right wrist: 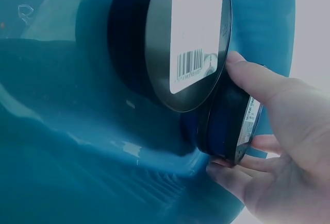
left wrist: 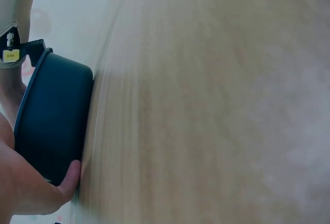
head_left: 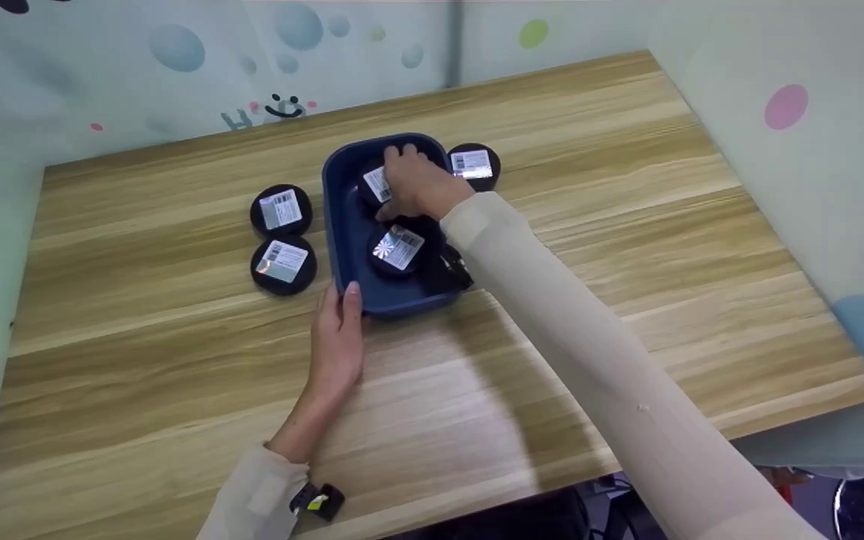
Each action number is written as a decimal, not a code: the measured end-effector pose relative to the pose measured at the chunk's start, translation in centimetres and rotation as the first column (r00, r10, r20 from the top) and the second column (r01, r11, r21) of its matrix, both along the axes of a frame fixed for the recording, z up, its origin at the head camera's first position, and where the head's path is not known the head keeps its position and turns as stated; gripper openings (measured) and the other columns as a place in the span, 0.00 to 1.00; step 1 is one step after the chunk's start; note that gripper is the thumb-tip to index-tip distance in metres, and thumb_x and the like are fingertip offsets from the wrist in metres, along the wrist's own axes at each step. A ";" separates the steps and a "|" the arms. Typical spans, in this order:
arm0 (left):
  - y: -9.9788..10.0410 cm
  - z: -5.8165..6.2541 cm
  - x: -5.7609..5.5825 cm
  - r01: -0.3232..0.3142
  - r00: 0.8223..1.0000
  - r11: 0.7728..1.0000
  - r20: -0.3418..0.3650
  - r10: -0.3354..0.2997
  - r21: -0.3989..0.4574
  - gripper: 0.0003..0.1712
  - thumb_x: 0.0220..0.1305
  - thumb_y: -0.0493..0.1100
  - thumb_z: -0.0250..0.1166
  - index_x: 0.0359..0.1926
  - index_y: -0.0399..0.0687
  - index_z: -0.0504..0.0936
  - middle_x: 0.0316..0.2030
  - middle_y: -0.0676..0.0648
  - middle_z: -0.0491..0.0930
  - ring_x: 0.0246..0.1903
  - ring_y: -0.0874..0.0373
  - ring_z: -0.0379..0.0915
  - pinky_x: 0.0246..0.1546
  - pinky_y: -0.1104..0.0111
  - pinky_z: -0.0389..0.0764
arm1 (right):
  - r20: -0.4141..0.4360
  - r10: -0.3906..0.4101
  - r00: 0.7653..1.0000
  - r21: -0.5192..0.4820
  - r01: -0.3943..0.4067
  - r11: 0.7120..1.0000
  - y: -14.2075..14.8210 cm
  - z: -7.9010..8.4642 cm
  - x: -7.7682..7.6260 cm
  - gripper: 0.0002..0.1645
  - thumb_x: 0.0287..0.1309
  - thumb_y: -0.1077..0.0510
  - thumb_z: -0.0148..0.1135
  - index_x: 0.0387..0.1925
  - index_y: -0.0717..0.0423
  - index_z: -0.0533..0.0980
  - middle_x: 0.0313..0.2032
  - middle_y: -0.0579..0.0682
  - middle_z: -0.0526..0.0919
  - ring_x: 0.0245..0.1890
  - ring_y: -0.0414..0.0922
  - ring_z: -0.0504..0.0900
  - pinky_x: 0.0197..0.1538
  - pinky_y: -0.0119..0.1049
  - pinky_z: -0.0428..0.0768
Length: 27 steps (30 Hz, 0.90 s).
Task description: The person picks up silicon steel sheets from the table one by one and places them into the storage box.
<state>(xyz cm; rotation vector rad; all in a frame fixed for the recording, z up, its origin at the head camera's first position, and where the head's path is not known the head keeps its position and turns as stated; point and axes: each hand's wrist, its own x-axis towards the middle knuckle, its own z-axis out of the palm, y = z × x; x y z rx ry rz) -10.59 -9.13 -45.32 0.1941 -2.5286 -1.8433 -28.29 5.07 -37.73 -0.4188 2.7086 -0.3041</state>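
Note:
A dark blue rectangular tub stands on the wooden table. In the head view my right hand reaches inside it and grips a round black container with a white barcode label. The right wrist view shows the thumb on one side of that container and fingers on the other. Nearer me in the tub lies another round black container, its label facing up. At the tub's near left corner my left hand holds the tub, thumb at the rim; in the left wrist view a digit lies along its base.
Two similar round containers, one farther and one nearer, lie left of the tub on the table. Another container is beside the tub's right wall. Patterned walls border the table's back and right side.

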 end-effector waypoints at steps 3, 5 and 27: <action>0.0 0.0 0.0 0.000 1.000 1.000 0.009 0.000 -0.001 0.26 0.81 0.49 0.44 0.71 0.40 0.67 0.61 0.37 0.71 0.61 0.49 0.68 0.66 0.54 0.71 | 0.006 -0.002 1.000 0.000 0.002 1.000 0.0 -0.1 0.0 0.56 0.59 0.43 0.70 0.74 0.66 0.50 0.70 0.66 0.59 0.71 0.59 0.64 0.74 0.48 0.66; 0.0 0.0 0.0 0.000 1.000 1.000 0.016 0.000 0.008 0.26 0.81 0.49 0.44 0.71 0.40 0.67 0.61 0.37 0.71 0.61 0.49 0.68 0.65 0.54 0.73 | 0.010 -0.001 1.000 0.004 0.001 1.000 0.0 0.0 0.0 0.56 0.59 0.43 0.70 0.74 0.66 0.49 0.70 0.66 0.59 0.71 0.59 0.64 0.74 0.48 0.66; -0.1 -0.2 -0.1 -0.029 0.999 1.000 -0.023 0.029 -0.001 0.23 0.80 0.46 0.45 0.64 0.35 0.72 0.55 0.35 0.74 0.54 0.47 0.72 0.59 0.56 0.74 | -0.030 0.036 0.999 -0.004 -0.036 0.999 -0.2 0.9 0.1 0.57 0.59 0.42 0.69 0.76 0.62 0.48 0.74 0.63 0.55 0.74 0.55 0.58 0.76 0.45 0.63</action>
